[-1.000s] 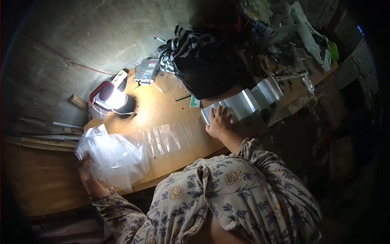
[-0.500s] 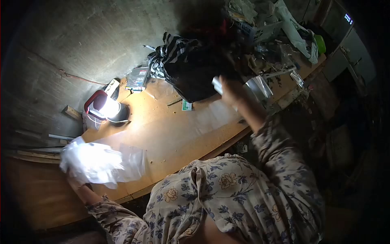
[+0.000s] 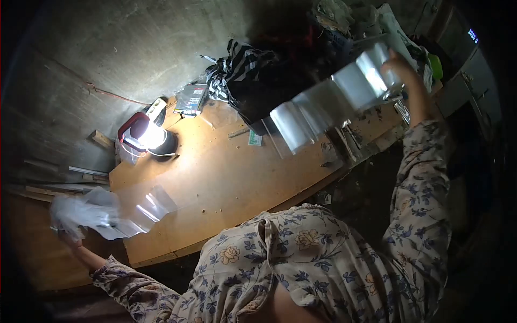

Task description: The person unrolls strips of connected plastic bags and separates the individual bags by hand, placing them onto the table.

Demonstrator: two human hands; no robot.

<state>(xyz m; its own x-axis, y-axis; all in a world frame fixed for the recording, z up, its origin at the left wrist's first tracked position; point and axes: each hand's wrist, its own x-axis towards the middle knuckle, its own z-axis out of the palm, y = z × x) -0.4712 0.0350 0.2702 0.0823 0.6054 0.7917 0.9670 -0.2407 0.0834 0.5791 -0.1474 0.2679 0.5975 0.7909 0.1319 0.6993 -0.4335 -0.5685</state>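
At the far left of the table my left hand point(image 3: 71, 238) is closed on a crumpled bundle of clear plastic film point(image 3: 86, 207). A loose flap of the bundle spreads to the right over the wood, and the bundle hides most of the fingers. My right hand point(image 3: 403, 69) is raised at the upper right, gripping one end of a long strip of clear plastic film point(image 3: 309, 116). The strip is creased crosswise and hangs down to the left, in front of a black bag point(image 3: 247, 99). Motion blurs both pieces of film.
A lit lantern point(image 3: 153, 139) with a red handle stands on the wooden table point(image 3: 215, 177) by the wall. Behind it are a power strip point(image 3: 156, 109) and a dark box point(image 3: 192, 98). A small green-and-white card point(image 3: 254, 138) lies near the black bag. Plastic clutter point(image 3: 396, 27) fills the far right end.
My right hand has moved up and to the right, and the film in it now stretches out as a long strip. My left hand has shifted left and slightly down with its bundle.
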